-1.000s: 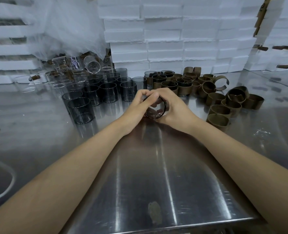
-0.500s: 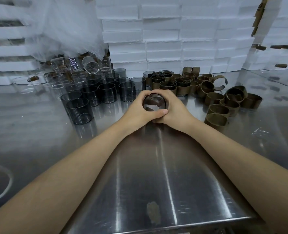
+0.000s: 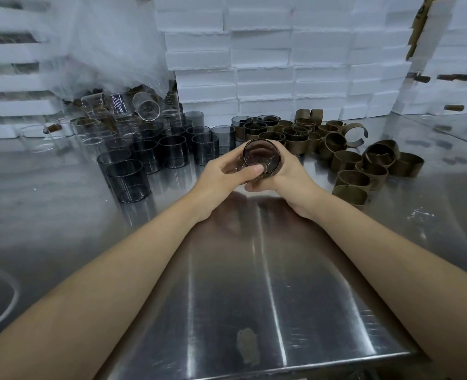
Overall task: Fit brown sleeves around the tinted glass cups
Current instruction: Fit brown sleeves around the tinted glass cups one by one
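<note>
Tinted cup (image 3: pixel 261 157) was clasped just above the worktop (image 3: pixel 254 283), left hand (image 3: pixel 221 178) and right hand (image 3: pixel 291 175) equally near, fingers (image 3: pixel 250 171) curled round it, axis tipped toward the wearer.

Small factory packing bench.
Steel worktable (image 3: pixel 254 283), white foam boxes (image 3: pixel 265 58) stacked behind, batches of tinted glass cups (image 3: pixel 144 152) and loose brown sleeves (image 3: pixel 363 165) laid out in bulk; clear cups (image 3: pixel 147 106) by plastic wrap (image 3: pixel 111 42).
</note>
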Demonstrator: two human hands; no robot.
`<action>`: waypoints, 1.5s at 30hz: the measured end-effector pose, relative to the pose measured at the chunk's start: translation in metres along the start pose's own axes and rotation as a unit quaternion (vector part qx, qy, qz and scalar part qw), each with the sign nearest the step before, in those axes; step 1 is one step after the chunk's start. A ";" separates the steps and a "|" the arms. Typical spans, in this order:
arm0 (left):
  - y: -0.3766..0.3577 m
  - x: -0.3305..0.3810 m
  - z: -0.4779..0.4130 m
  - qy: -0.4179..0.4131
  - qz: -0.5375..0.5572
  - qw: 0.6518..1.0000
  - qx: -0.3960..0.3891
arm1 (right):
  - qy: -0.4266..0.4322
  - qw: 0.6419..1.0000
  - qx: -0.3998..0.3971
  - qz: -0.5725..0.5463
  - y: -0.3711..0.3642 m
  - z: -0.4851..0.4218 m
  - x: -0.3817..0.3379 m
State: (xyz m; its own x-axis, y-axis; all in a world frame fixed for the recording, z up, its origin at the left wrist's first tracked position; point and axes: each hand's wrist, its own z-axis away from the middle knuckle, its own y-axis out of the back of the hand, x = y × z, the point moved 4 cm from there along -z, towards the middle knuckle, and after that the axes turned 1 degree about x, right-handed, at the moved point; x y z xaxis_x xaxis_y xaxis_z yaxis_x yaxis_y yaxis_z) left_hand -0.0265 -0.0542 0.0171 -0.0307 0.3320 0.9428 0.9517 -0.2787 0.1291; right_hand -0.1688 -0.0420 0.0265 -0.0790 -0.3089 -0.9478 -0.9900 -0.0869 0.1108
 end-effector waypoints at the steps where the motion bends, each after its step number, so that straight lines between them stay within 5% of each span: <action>1: 0.000 0.000 0.001 0.002 0.004 1.000 -0.002 | -0.001 1.000 -0.003 -0.001 0.000 0.000 0.000; 13: 0.003 0.002 0.002 0.023 0.015 0.999 0.016 | 0.034 0.999 -0.023 0.020 0.002 -0.004 -0.002; 20: 0.006 0.001 0.001 0.025 0.040 0.999 0.027 | 0.242 0.942 -0.058 0.224 -0.007 0.005 -0.013; 24: -0.002 0.002 0.001 0.039 -0.010 0.999 0.020 | 0.114 0.972 -0.087 0.184 -0.011 0.004 -0.002; 27: -0.002 0.001 0.001 0.055 0.006 0.998 0.032 | -0.023 0.995 -0.094 -0.007 -0.017 0.005 0.003; 30: -0.003 0.004 0.006 0.027 -0.008 0.999 0.024 | -0.147 0.950 -0.144 -0.236 -0.019 0.005 0.006; 33: -0.006 0.006 0.008 -0.027 -0.107 0.994 0.007 | -0.224 0.916 -0.162 -0.292 -0.017 0.006 0.008; 45: -0.011 0.012 0.006 -0.072 -0.154 0.985 0.039 | -0.282 0.886 -0.152 -0.334 -0.018 0.005 0.012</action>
State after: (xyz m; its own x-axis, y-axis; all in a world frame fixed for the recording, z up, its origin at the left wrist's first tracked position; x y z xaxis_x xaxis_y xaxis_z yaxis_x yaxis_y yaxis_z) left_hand -0.0352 -0.0424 0.0248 -0.2829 0.5165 0.8082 0.9249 -0.0762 0.3724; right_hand -0.1529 -0.0391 0.0119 0.3825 0.4237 -0.8210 -0.7670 -0.3499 -0.5379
